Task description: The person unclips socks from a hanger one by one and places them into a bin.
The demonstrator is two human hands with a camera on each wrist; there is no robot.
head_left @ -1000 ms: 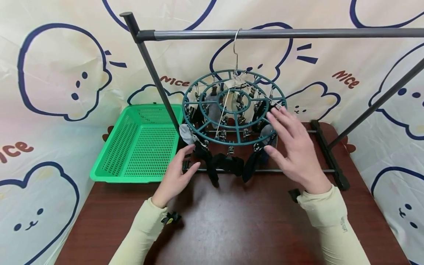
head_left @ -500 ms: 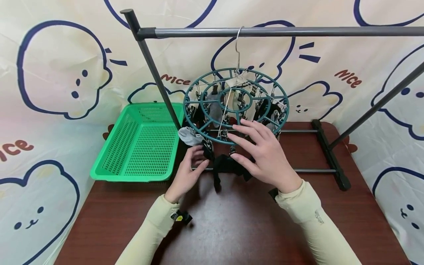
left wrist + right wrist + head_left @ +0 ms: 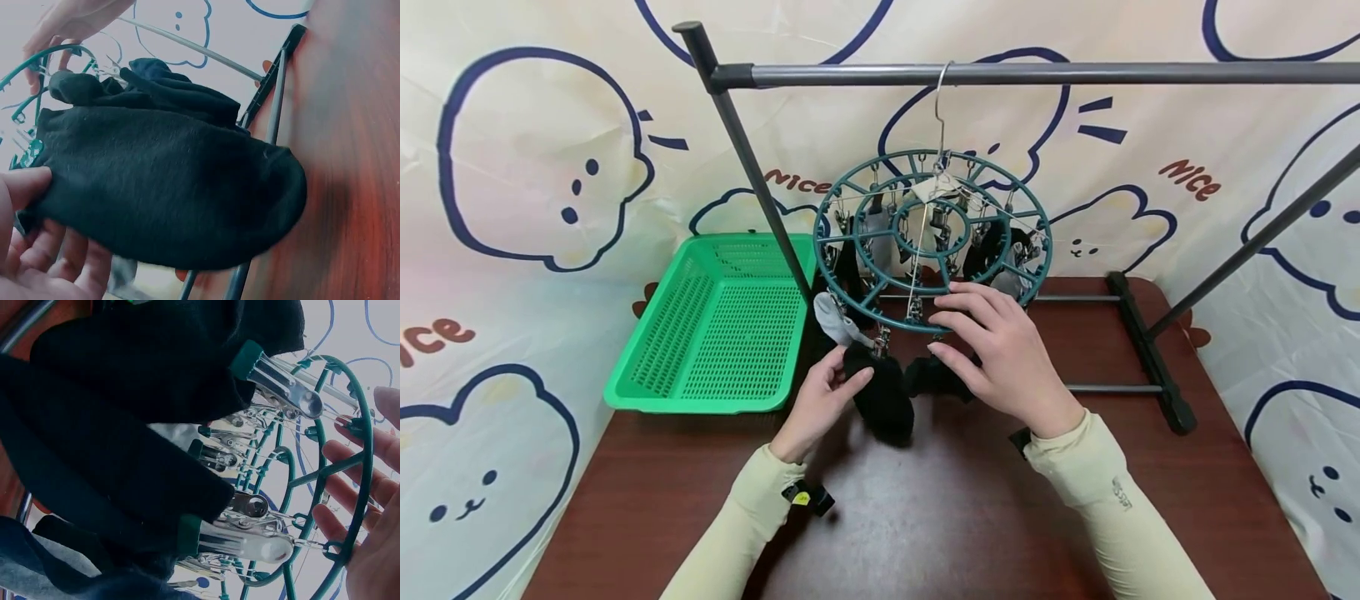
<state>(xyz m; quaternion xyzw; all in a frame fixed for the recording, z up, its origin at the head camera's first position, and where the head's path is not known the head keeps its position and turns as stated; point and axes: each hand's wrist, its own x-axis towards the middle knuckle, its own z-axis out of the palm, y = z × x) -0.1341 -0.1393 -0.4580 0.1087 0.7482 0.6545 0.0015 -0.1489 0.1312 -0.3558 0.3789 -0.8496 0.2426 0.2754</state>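
A round teal clip hanger [image 3: 367,450] hangs with several socks clipped under it. My left hand [image 3: 816,404] pinches a black sock [image 3: 181,181] near its clipped end, thumb on the front and fingers behind. The toe of that sock hangs free toward the table. My right hand [image 3: 1007,358] lies at the near rim of the hanger, its fingers extended against the ring in the right wrist view. Below it, another black sock [image 3: 936,379] hangs from a metal clip [image 3: 284,387]. A pale grey sock [image 3: 835,318] hangs just left of the held one.
A green mesh basket [image 3: 722,342] stands on the table at left, beside the rack's upright. The hanger's hook goes over a grey metal bar [image 3: 1120,73]. The rack's black foot [image 3: 1150,358] rests at right on the brown table [image 3: 955,500]. Printed cloth hangs behind.
My right hand has moved left to the hanger's near rim. The hanger has turned and its socks have shifted. My left hand has moved right and now pinches the black sock.
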